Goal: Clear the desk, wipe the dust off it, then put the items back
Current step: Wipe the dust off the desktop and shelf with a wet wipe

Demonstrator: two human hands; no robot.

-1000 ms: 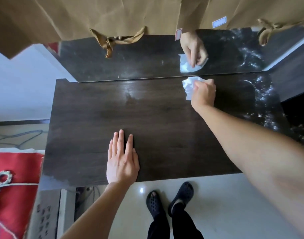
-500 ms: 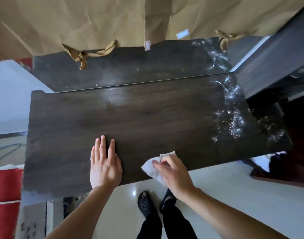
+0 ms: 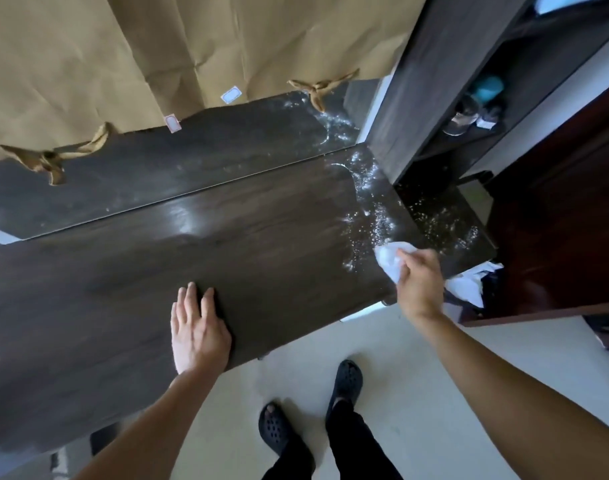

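The right hand (image 3: 419, 282) is closed around a crumpled white tissue (image 3: 393, 259) near the front right corner of the dark table (image 3: 227, 258), at the edge of a patch of white dust (image 3: 372, 209) that runs back toward the wall. The left hand (image 3: 197, 329) lies flat and open on the front edge, holding nothing. To clean it well, press the tissue flat and draw the dust forward in overlapping strokes, gathering rather than scattering it.

Head view — steeply downward (close) over desk (image 3: 227, 244).
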